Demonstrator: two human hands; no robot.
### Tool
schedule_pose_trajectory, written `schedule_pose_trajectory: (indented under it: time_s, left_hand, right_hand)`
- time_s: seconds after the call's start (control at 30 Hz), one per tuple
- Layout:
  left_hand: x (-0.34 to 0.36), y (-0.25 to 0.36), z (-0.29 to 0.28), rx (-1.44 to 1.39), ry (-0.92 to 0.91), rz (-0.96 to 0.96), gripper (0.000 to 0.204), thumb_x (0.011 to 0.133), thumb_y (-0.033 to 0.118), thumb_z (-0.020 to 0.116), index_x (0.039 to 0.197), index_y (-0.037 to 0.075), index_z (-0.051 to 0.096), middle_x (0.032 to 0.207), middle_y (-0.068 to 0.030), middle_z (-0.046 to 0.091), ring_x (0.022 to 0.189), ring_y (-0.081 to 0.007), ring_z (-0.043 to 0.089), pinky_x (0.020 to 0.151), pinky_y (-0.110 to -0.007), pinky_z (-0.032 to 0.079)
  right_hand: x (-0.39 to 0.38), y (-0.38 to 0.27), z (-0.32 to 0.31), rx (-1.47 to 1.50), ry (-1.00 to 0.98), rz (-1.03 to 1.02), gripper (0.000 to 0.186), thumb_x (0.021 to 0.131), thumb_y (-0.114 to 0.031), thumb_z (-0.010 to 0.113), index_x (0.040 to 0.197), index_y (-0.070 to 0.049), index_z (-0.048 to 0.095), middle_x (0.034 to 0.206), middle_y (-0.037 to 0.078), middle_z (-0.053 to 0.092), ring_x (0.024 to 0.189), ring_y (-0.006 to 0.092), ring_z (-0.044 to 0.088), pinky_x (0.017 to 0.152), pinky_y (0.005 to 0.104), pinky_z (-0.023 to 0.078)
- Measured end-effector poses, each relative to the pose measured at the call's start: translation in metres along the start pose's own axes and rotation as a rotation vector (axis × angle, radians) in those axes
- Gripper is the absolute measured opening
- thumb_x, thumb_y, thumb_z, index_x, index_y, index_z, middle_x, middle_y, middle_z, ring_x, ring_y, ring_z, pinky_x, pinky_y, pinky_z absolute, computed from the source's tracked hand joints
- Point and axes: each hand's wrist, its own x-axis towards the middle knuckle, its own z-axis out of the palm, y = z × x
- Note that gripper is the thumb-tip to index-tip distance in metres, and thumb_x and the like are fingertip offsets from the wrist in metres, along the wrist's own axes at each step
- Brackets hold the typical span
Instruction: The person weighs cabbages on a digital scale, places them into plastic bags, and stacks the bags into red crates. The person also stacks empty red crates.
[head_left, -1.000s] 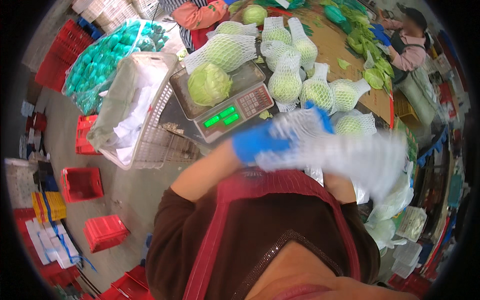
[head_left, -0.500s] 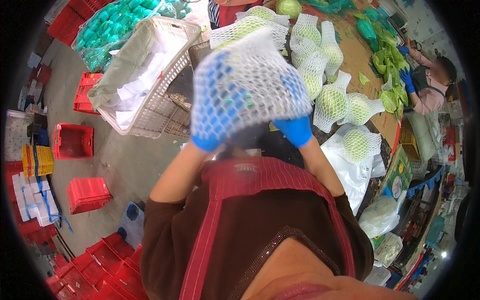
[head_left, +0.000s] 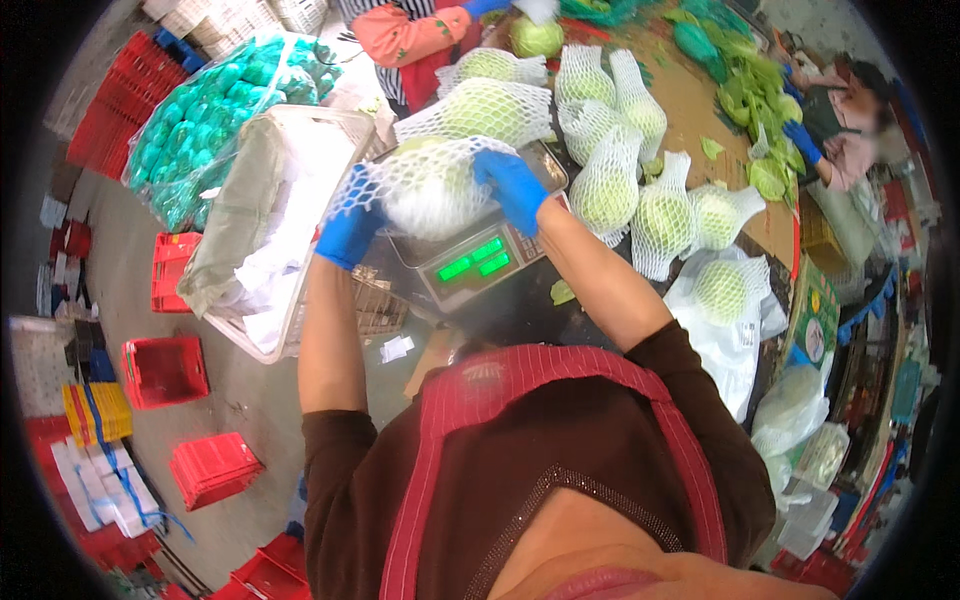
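Note:
My left hand (head_left: 348,225), in a blue glove, grips the left end of a white foam mesh sleeve (head_left: 440,195) above the scale. Opposite it, my right hand (head_left: 515,190), also gloved blue, has its fingers closed on the sleeve's right side. A pale green cabbage (head_left: 425,150) shows partly behind the mesh on the weighing scale (head_left: 470,255), whose green display is lit. Net-sleeved cabbages lie just beyond (head_left: 485,110) and to the right of my hands (head_left: 668,215). A loose leaf (head_left: 562,292) lies by the scale.
A white crate (head_left: 295,280) with cloth and a bag of teal bundles (head_left: 205,125) stand left. Red crates (head_left: 160,370) sit on the floor. A co-worker's pink sleeve (head_left: 405,40) shows at the top; another person (head_left: 835,125) works among leaves at the right. Plastic bags (head_left: 785,405) lie right.
My hands and the mesh sleeve have gone from low in front of the scale to over the cabbage on it. The mesh no longer covers the display from view.

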Motion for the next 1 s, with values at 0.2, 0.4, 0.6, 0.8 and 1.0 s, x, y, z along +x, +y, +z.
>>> schedule_pose_trajectory:
  time_s: [0.2,0.4,0.6,0.8,1.0]
  left_hand:
    - [-0.011,-0.011,-0.017,-0.685,-0.261,-0.350,0.016,0.079,0.006,0.054,0.091,0.002,0.065,0.084,-0.0104,0.064,0.072,-0.0227,0.058,0.067,-0.033,0.046]
    - [0.005,-0.006,-0.019,-0.188,0.005,0.225,0.005,0.075,0.007,0.059,0.073,0.007,0.063,0.064,-0.0055,0.057,0.059,-0.0202,0.054,0.056,-0.034,0.043]
    - [0.006,0.004,-0.034,-1.055,-0.254,-0.844,0.006,0.072,-0.002,0.063,0.073,0.003,0.065,0.067,-0.0038,0.061,0.058,-0.0086,0.054,0.049,-0.026,0.045]
    - [0.001,-0.002,-0.031,-1.060,-0.102,-0.843,0.014,0.086,0.004,0.052,0.096,0.001,0.062,0.083,-0.0015,0.061,0.073,-0.0083,0.054,0.075,-0.023,0.044]
    - [-0.004,0.004,0.038,-1.520,0.340,-1.149,0.038,0.099,0.020,0.036,0.130,0.002,0.044,0.124,-0.0079,0.053,0.111,-0.0187,0.050,0.096,-0.031,0.040]
  right_hand:
    - [0.016,0.005,0.014,0.161,0.024,-0.063,0.022,0.085,-0.020,0.057,0.066,-0.011,0.058,0.065,-0.003,0.050,0.059,0.0075,0.042,0.055,0.0247,0.036]
    - [0.019,-0.009,0.001,-0.061,-0.124,-0.212,0.022,0.086,-0.018,0.058,0.070,-0.005,0.065,0.068,0.002,0.062,0.062,0.0072,0.051,0.060,0.0234,0.041]
    - [0.029,-0.021,-0.019,-0.686,-0.439,-0.286,0.026,0.088,-0.020,0.058,0.071,-0.002,0.065,0.071,0.004,0.064,0.062,0.0092,0.054,0.061,0.0272,0.045]
    - [0.040,0.009,-0.025,-0.559,-0.241,-0.178,0.040,0.088,-0.044,0.054,0.095,-0.007,0.067,0.082,0.011,0.066,0.073,0.0202,0.061,0.073,0.0332,0.048]
    - [0.012,0.063,0.024,-0.398,-0.096,-0.192,0.065,0.088,-0.049,0.050,0.129,0.002,0.044,0.119,0.023,0.056,0.110,0.0331,0.055,0.095,0.0390,0.041]
